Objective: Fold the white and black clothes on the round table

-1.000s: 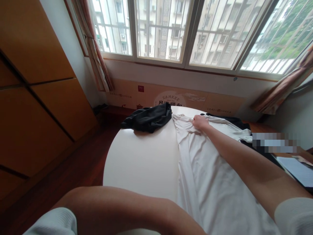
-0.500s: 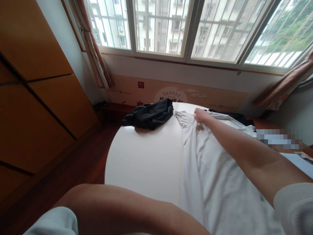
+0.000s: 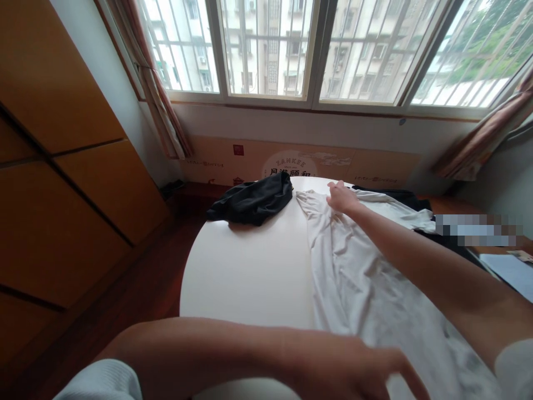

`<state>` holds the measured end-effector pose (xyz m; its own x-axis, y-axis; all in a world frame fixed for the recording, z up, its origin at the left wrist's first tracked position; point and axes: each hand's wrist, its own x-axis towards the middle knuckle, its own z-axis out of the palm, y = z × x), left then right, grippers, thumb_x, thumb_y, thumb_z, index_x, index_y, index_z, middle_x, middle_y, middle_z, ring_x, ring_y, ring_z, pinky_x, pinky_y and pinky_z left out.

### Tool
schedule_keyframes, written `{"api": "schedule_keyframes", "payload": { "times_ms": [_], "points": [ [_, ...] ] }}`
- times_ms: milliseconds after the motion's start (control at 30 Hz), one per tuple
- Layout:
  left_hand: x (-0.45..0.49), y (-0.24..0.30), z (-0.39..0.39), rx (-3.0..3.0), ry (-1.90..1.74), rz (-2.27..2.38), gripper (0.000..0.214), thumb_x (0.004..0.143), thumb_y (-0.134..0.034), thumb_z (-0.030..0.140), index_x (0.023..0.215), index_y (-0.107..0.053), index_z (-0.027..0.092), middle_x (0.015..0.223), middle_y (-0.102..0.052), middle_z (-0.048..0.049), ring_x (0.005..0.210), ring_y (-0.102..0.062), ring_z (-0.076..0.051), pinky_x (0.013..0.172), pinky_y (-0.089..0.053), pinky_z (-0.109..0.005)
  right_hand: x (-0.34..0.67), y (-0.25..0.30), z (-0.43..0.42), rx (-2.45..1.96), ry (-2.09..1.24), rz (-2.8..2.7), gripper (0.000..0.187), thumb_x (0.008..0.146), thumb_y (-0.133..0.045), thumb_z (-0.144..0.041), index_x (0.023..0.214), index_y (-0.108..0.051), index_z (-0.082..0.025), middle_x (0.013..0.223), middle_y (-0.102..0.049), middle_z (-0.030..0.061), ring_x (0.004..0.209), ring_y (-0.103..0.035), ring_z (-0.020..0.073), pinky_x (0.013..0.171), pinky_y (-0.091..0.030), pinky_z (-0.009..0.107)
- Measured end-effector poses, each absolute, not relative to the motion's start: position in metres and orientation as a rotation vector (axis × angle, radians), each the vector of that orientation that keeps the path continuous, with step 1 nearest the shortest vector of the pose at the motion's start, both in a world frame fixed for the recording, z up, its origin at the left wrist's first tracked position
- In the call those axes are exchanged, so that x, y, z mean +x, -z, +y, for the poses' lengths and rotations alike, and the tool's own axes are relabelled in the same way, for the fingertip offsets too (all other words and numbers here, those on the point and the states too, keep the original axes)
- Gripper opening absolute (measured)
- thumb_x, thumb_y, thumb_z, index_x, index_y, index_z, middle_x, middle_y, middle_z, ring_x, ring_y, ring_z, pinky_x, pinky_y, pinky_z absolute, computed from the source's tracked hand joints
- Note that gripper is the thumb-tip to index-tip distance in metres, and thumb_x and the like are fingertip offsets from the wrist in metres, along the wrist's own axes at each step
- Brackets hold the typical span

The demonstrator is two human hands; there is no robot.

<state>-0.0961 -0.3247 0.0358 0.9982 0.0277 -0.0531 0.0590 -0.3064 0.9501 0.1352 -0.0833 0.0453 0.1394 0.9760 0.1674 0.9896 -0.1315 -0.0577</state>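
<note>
A white garment (image 3: 375, 289), wrinkled and stretched lengthwise, covers the right side of the round white table (image 3: 245, 266). At its far end lies my right hand (image 3: 342, 198), touching the cloth with its fingers slightly apart and no clear grip. My left hand (image 3: 353, 364) is over the near part of the garment at the bottom edge. Its visible finger is stretched out and bent downward, away from the rest of the hand. The other left fingertips are cut off by the frame. A crumpled black cloth item (image 3: 254, 200) rests on the table's far left edge.
Another black cloth (image 3: 391, 195) lies partly under the white garment at the far right. Papers (image 3: 508, 269) lie on a wooden surface to the right. A printed cardboard panel (image 3: 225, 155) stands below the barred window, and a wooden cabinet (image 3: 87, 189) is at left.
My left hand has come into view at the bottom, moving away from me and to the right. The right hand's fingers have loosened and lifted from their pinch on the white garment.
</note>
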Motion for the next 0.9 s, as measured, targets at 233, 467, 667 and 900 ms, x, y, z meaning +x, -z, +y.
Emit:
{"api": "schedule_keyframes", "payload": {
  "times_ms": [233,467,667,900],
  "points": [
    [-0.085,-0.043,-0.149,1.910,-0.526,1.186,0.014,0.090,-0.059,0.025,0.090,-0.067,0.013,0.073,-0.067,-0.0053,0.059,-0.060,-0.017,0.053,-0.046,-0.026,0.088,-0.039,-0.219,-1.698,0.178,-2.416,0.031,0.104,-0.050,-0.026,0.125,-0.067,-0.011,0.116,-0.071,0.0180,0.115,-0.064,0.0329,0.101,-0.046,0.043],
    [-0.034,-0.018,-0.045,2.243,-0.461,1.605,0.061,0.086,-0.066,0.028,0.146,-0.061,0.017,0.145,-0.064,-0.0198,0.134,-0.058,-0.041,0.111,-0.046,-0.049,0.054,-0.023,-0.357,-1.005,-0.224,-2.706,0.054,0.106,-0.052,-0.051,0.149,-0.055,-0.018,0.158,-0.056,0.0153,0.146,-0.049,0.0328,0.127,-0.025,0.052],
    [-0.021,-0.002,-0.018,2.380,-0.327,1.645,0.063,0.102,-0.047,0.040,0.163,-0.045,0.021,0.173,-0.034,-0.0128,0.160,-0.025,-0.042,0.130,-0.019,-0.056,0.055,0.019,-0.380,-0.709,0.080,-2.774,0.052,0.115,-0.037,-0.037,0.162,-0.039,-0.015,0.166,-0.045,0.0171,0.155,-0.041,0.0303,0.128,-0.026,0.055],
    [-0.018,-0.005,0.005,2.406,-0.274,1.639,0.069,0.099,-0.048,0.050,0.162,-0.048,0.022,0.168,-0.042,-0.0161,0.154,-0.034,-0.047,0.125,-0.022,-0.063,0.037,0.059,-0.394,-0.487,0.428,-2.612,0.042,0.116,-0.038,-0.029,0.154,-0.050,-0.018,0.164,-0.050,0.0046,0.149,-0.048,0.0204,0.123,-0.042,0.045]
  ]
}}
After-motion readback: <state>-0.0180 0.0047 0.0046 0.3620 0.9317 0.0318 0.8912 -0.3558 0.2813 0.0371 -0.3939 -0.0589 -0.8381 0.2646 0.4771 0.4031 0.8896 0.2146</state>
